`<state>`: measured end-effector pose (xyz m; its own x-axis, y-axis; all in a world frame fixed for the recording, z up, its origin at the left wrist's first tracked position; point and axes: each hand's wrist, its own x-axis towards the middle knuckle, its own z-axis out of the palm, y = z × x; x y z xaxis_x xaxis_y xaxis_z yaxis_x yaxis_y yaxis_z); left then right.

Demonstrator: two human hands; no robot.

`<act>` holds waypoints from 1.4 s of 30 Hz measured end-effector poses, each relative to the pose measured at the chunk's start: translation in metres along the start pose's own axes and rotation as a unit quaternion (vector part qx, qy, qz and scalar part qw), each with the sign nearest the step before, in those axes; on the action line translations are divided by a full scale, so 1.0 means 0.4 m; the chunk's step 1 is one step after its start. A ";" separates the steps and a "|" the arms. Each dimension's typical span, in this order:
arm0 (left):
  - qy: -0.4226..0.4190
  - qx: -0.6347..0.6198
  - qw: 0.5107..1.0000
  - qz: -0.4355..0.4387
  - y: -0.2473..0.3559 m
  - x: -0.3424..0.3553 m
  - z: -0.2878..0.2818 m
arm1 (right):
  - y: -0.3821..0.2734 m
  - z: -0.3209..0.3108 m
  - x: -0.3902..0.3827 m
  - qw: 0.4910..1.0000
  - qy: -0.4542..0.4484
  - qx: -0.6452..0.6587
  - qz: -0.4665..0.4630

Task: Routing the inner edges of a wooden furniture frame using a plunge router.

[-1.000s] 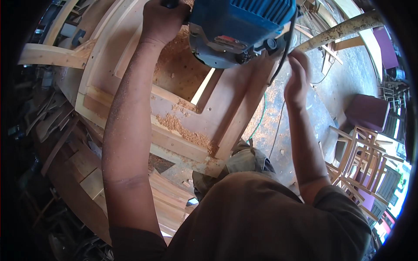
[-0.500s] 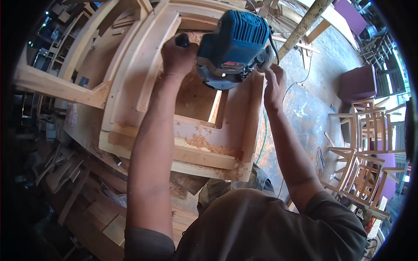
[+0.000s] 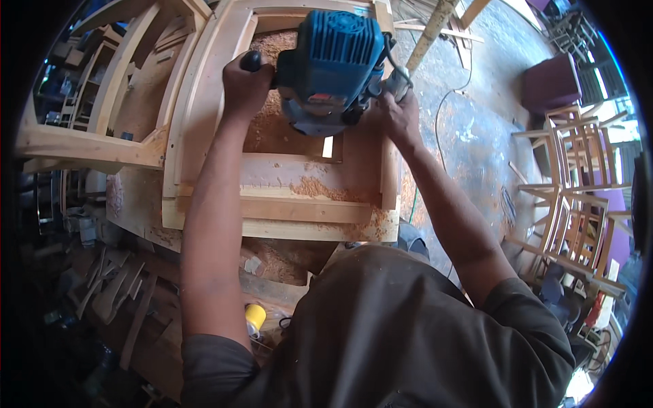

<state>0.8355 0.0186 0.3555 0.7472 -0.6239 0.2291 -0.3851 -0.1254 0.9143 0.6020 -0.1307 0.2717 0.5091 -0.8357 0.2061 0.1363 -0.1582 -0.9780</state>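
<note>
A blue plunge router [image 3: 337, 64] stands over a wooden frame [image 3: 272, 211] with a rectangular opening in its middle. My left hand [image 3: 246, 85] is closed around the router's black side knob, whose end shows above my fist. On the other side, my right hand [image 3: 400, 119] grips the router's right handle, with the fingers partly hidden behind it. The router's base and bit are hidden under its body. Wood shavings [image 3: 316, 188] lie on the near rail of the frame, and more are inside the opening.
Slatted wooden chair frames [image 3: 568, 197] stand at the right, below a purple box [image 3: 551, 81]. A cable [image 3: 439, 129] runs across the floor. To the left is another wooden frame [image 3: 102, 146]. Wood offcuts [image 3: 115, 285] and a yellow cylindrical object [image 3: 255, 316] lie lower left.
The router and both my hands have moved left and slightly down in the picture. The view has also shifted, with the frame appearing straighter and the yellow object now visible.
</note>
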 end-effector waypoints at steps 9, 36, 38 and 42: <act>-0.116 -0.015 0.993 -0.021 0.034 -0.090 -0.043 | -0.079 -0.005 -0.234 0.998 0.051 -0.022 0.043; -0.110 -0.021 0.989 0.092 0.017 -0.155 0.009 | -0.055 -0.021 -0.375 0.987 0.142 -0.008 0.073; -0.117 -0.001 0.986 0.116 0.013 -0.154 0.008 | -0.062 -0.016 -0.381 0.986 0.146 -0.008 0.078; -0.123 0.014 0.985 0.121 0.008 -0.155 0.009 | -0.062 -0.016 -0.392 0.986 0.148 -0.004 0.076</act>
<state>0.7860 0.0540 0.3430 0.4785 -0.8060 0.3484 -0.5539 0.0309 0.8320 0.5135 0.0008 0.2634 0.2525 -0.9668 0.0396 0.0698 -0.0226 -0.9973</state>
